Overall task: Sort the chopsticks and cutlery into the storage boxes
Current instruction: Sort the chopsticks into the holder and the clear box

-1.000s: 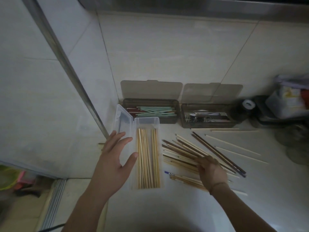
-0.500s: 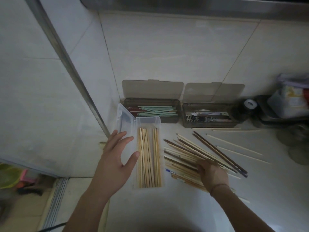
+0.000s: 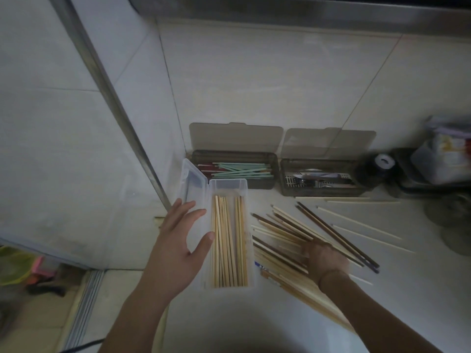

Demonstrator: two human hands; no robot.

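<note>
Chopsticks (image 3: 285, 233) are spread loose on the white counter (image 3: 382, 289), just right of a clear box (image 3: 228, 186) already lined with pale wooden ones. The pile is pressed by the right hand (image 3: 323, 258) (fingers curled onto the sticks), while the box's left wall is steadied by the left hand (image 3: 178, 248), fingers straight and spread.

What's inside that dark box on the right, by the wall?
The dark box on the right holds metal cutlery lying on a slotted tray insert. Dim light hides the individual pieces and whatever lies beneath them.
</note>
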